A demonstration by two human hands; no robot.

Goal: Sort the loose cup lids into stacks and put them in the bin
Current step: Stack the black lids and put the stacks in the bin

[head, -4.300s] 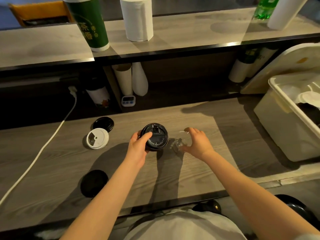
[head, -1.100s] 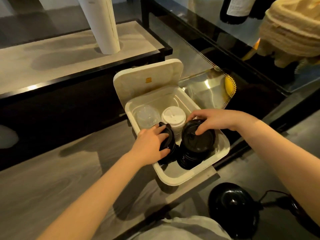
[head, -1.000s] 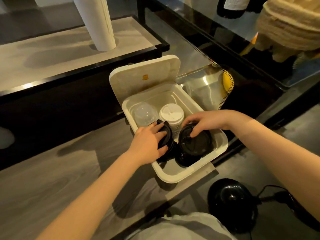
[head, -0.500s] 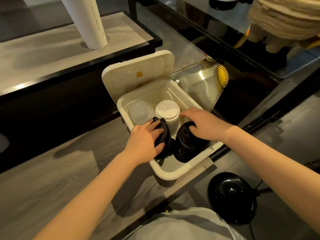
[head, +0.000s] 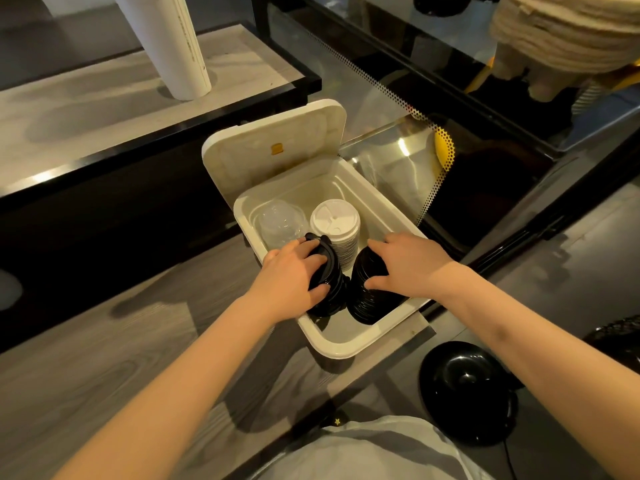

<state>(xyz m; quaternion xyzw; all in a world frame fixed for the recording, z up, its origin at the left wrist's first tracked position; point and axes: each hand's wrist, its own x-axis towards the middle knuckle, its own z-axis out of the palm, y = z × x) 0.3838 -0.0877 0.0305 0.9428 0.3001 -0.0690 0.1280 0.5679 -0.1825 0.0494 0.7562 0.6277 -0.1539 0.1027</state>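
A cream plastic bin [head: 346, 344] stands on the grey wood counter, its hinged lid [head: 273, 150] tipped up at the back. Inside stand a clear lid stack [head: 280, 221], a white lid stack [head: 334, 220] and two black lid stacks. My left hand [head: 291, 278] grips the left black stack [head: 329, 289] from its left side, fingers curled over the top lid. My right hand [head: 408, 265] lies over the right black stack [head: 370, 303], thumb against its side, hiding its top.
A tall white paper-roll tube [head: 173, 46] stands on the raised shelf behind the bin. A glass display case [head: 415, 116] runs along the right. A black round stool base [head: 467, 393] sits on the floor below the counter's edge.
I have carried the black lids from the counter to the bin. In the last second my right hand slid from the top of the right black stack to cover it, pressing it upright.
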